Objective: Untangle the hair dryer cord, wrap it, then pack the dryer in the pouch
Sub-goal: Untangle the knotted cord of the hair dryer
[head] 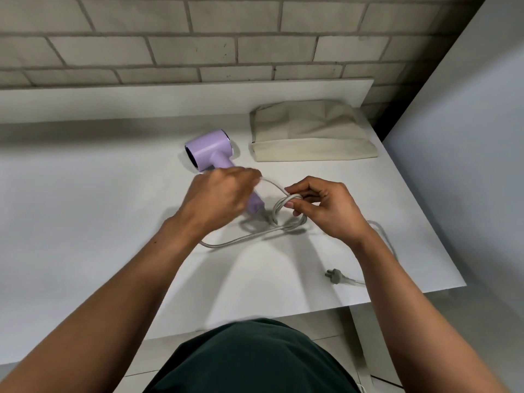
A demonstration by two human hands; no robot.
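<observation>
Cord (241, 238) is being pinched by the left hand (218, 197) and gripped, looped, by the right hand (323, 208).

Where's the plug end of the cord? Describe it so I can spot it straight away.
Start at the white table and go to its near right corner, by the front edge. The plug lies flat there beside the person's right forearm, on a thin tail of cord. It is small, grey and pronged, lying apart from the tangled cord loops that the right hand pinches further back.
</observation>
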